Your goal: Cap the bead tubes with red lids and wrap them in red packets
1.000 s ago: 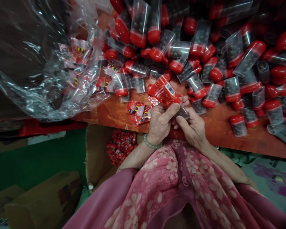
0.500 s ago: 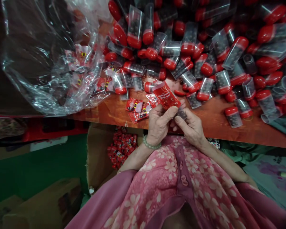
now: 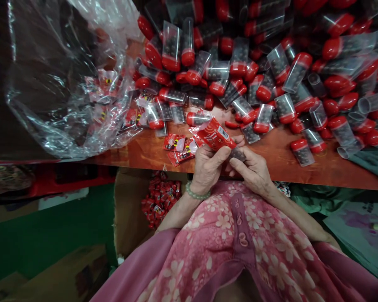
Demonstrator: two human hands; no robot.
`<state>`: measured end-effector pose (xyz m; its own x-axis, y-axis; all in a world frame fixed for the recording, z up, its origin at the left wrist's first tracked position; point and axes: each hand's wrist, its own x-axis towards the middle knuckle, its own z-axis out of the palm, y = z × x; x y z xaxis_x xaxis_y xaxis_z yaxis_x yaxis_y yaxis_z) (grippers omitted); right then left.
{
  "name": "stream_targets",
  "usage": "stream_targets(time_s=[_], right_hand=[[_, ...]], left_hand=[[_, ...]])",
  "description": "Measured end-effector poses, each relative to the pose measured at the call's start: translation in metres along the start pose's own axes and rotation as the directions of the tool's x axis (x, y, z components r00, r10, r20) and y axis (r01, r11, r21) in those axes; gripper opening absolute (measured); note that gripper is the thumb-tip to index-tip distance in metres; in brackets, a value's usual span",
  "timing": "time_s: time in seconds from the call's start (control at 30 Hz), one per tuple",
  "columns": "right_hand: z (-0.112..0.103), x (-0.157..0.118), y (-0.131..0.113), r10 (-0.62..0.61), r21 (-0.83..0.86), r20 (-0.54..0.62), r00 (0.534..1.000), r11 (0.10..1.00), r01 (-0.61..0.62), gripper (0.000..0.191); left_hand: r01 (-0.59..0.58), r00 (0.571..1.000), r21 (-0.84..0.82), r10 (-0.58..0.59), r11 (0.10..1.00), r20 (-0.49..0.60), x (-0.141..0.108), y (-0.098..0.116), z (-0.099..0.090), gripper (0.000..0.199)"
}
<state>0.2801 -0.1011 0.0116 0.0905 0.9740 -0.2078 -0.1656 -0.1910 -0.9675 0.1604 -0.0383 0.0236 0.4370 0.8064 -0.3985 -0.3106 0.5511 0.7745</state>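
Observation:
My left hand (image 3: 207, 167) is closed on a red printed packet (image 3: 216, 133), with the thumb pressed over its lower edge. The packet tilts up towards the table, and a small barcode shows on it. Close beside it, my right hand (image 3: 254, 168) pinches a clear tube (image 3: 237, 154) with dark contents; fingers cover most of it. Packet and tube meet between the two hands, but I cannot tell whether one is inside the other. Just left of my hands, several red packets (image 3: 180, 156) with a cartoon eye design lie on the table (image 3: 138, 147).
Many clear tubes with red caps and dark beads (image 3: 285, 107) are heaped across the table's back and right. At left lies a clear plastic bag (image 3: 66, 105) with packets in it. Below the edge, a cardboard box (image 3: 129, 209) holds a pile of red packets (image 3: 162, 197).
The packet has turned in my left hand, so its barcode side now shows. Both hands stay close together in nearly the same place. The view has shifted slightly.

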Motion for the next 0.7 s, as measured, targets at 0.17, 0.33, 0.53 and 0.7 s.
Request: stream_targets(time_s=[0.17,0.33,0.53,0.7], right_hand=[[-0.007,0.005,-0.007,0.095,0.166,0.111,0.989,0.98,-0.112,0.047],[-0.008,0.011,-0.013,0.095,0.105,0.122,0.988,0.989,-0.108,0.046],[-0.015,0.011,-0.006,-0.106,-0.214,0.08,0.991,0.969,0.121,0.043],[-0.031,0.013,-0.005,-0.573,-0.637,0.06,0.818,0.609,0.473,0.06]], left_hand=[[0.054,0.992,0.026,-0.057,0.998,0.116,-0.003,0.002,0.0,0.037],[0.029,0.999,0.003,-0.029,1.0,0.029,-0.001,0.003,0.001,0.044],[-0.022,0.993,-0.134,0.007,0.991,-0.114,0.008,0.006,0.001,0.045],[0.119,0.992,-0.184,-0.125,0.976,-0.021,0.009,0.013,-0.003,0.043]])
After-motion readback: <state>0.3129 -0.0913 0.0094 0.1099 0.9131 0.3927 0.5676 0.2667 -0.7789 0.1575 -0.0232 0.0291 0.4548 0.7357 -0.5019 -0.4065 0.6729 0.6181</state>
